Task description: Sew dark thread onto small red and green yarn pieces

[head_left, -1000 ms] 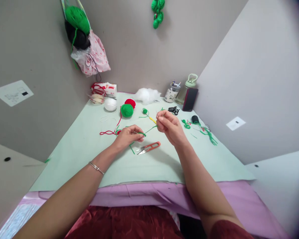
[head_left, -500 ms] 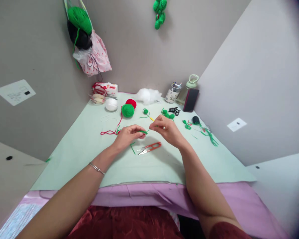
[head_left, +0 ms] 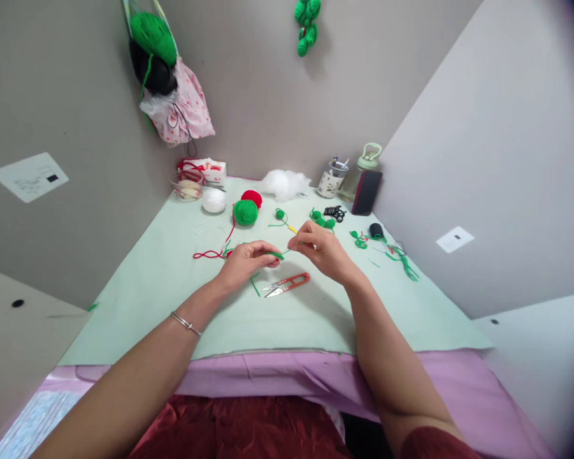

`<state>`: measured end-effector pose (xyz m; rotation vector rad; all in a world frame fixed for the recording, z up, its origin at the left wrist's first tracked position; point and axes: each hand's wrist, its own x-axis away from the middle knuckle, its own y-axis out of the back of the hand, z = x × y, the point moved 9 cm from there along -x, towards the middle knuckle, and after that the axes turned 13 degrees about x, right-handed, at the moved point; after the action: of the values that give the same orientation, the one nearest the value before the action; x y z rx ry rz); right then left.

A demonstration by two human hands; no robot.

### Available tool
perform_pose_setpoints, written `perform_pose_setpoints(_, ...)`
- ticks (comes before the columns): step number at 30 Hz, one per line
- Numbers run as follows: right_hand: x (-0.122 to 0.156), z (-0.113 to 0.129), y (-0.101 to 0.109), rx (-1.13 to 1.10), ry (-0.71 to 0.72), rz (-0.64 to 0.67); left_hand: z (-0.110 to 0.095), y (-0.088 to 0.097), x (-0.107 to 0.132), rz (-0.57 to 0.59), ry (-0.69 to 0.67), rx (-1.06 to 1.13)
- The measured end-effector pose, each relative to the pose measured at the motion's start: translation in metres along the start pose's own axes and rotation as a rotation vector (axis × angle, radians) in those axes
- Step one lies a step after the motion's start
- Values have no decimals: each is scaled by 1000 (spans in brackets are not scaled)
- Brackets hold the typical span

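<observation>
My left hand (head_left: 246, 262) is closed around a small green knitted or crocheted piece (head_left: 276, 255), which pokes out past the thumb and fingertips. A thin green strand (head_left: 285, 251) stretches from it to the pinched thumb and forefinger of my right hand (head_left: 318, 247). Just behind those fingers shows a yellow handle (head_left: 292, 229), perhaps of a crochet hook; whether they touch it I cannot tell. Below both hands lie orange-handled thread snips (head_left: 294, 280), blades to the left, beside green yarn scraps (head_left: 255, 285). Red yarn (head_left: 208, 254) loops left of my left hand.
Green (head_left: 245, 213), red (head_left: 251, 197) and white (head_left: 214, 201) yarn balls stand behind my left hand. Further back are fluffy stuffing (head_left: 285, 184), a pen cup (head_left: 331, 182), a bottle (head_left: 356, 178) and a phone (head_left: 367, 193). Small green pieces (head_left: 321, 218) and yarn bits (head_left: 404, 262) lie right.
Both hands shift very slightly, and the green piece tilts a little in my left fingers. My right hand moves a touch to the right with the strand; everything else stays put.
</observation>
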<state>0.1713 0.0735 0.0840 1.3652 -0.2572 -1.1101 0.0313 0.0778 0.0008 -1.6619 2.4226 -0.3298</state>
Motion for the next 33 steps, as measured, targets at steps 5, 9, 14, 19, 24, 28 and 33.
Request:
perform_pose_setpoints(5, -1, 2, -2, -45, 17, 17, 0, -1, 2, 10, 4, -26)
perform_pose_setpoints(9, -1, 4, -4, -98, -1, 49, 0, -1, 2, 16, 13, -25)
perform_pose_setpoints(14, -1, 4, -11, -172, -42, 77, -1, -5, 1, 36, -4, 125)
perform_pose_setpoints(19, -2, 2, -16, -253, -109, 13, 1, -3, 0, 18, -5, 249)
perform_pose_setpoints(24, -1, 11, -26, -389, -124, 64, 3, -5, 0, 49, -13, 296)
perform_pose_setpoints(28, -1, 25, -27, -247, 4, 64, 6, -6, 0, 52, -1, 297)
perform_pose_setpoints(33, 1, 28, -29, -125, 84, 56, 9, -4, 1, -22, 66, 263)
